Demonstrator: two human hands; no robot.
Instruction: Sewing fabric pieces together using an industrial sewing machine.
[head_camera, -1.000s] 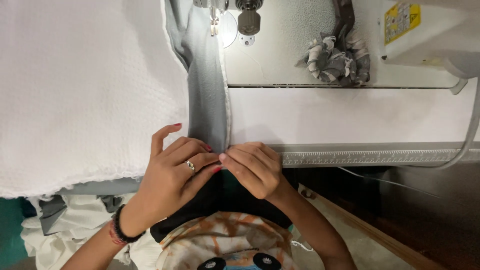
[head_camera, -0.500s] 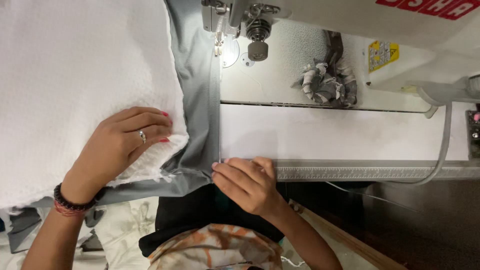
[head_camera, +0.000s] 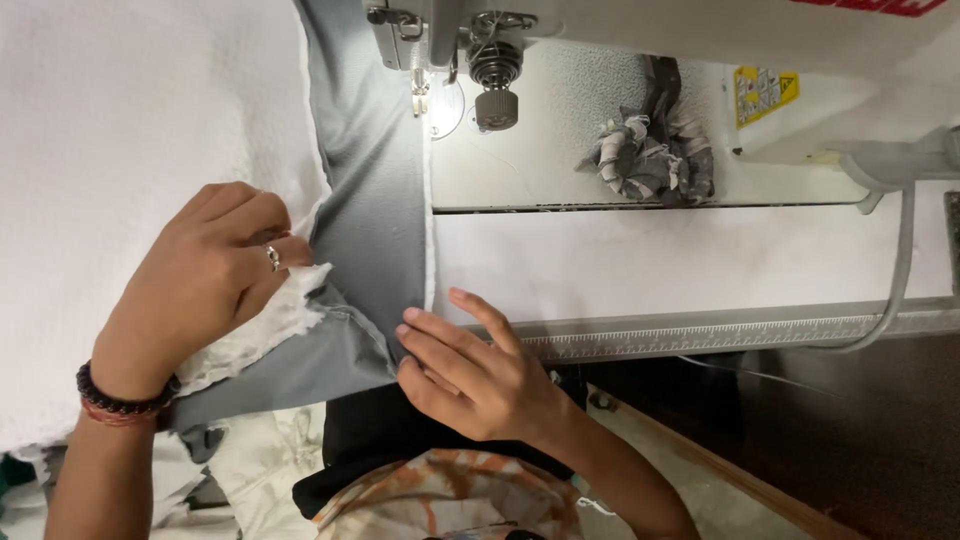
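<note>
Landmark: grey fabric (head_camera: 370, 220), a long strip running from the table's near edge up to the needle.

Nearest the camera, below the grey fabric's near end: orange-and-white patterned clothing (head_camera: 450, 495) and a dark garment (head_camera: 370, 440) on the person's lap.

Right hand (head_camera: 480, 370) at the near right corner of the grey fabric, fingers spread and fairly flat, fingertips pressing on the folded edge; nothing gripped inside it.

Left hand (head_camera: 205, 285) just left of the grey fabric, fingers curled in a pinch on the frayed edge of the white textured cloth (head_camera: 120, 130), which overlaps the grey fabric's left side. Ring (head_camera: 271, 258) on one finger, dark bead bracelet (head_camera: 120, 400) at the wrist.

Right of the grey fabric: white table surface (head_camera: 680, 265), with a ruler strip (head_camera: 720, 328) along its near edge.

Far end of the grey fabric: it goes under the presser foot (head_camera: 420, 85) of the white sewing machine (head_camera: 620, 25); a round knob (head_camera: 496, 100) hangs just right of that.

Further right of the grey fabric, at the machine base: a bunched grey-and-white rag (head_camera: 645, 150) and a yellow sticker (head_camera: 765, 92). A grey tube (head_camera: 900, 270) curves down at the far right.
</note>
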